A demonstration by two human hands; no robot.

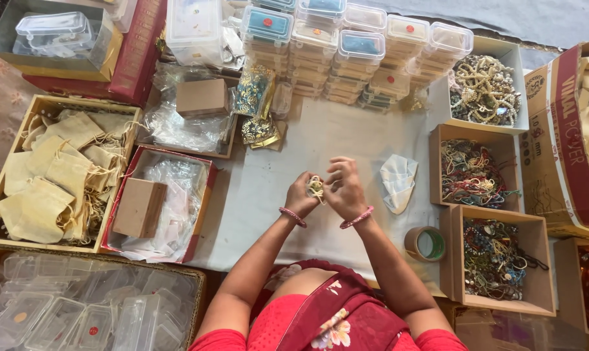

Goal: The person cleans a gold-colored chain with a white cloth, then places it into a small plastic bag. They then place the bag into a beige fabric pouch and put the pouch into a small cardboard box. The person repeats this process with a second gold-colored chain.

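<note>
Above the white work surface (294, 214), the left hand (301, 195) and right hand (345, 188) meet, both pinched shut on a small pale beaded jewellery piece (316, 187) held between their fingertips. Just right of that piece lies a crumpled white cloth (398, 182), with a roll of tape (426, 244) nearer the person than the piece and off to its right. Beyond the piece stand stacks of small clear plastic boxes (353, 58), and far to its left sits a tray of beige drawstring pouches (53, 175).

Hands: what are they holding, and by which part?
Left hand and right hand pinch a small pale beaded piece between fingertips; which part is gripped cannot be told.
</note>
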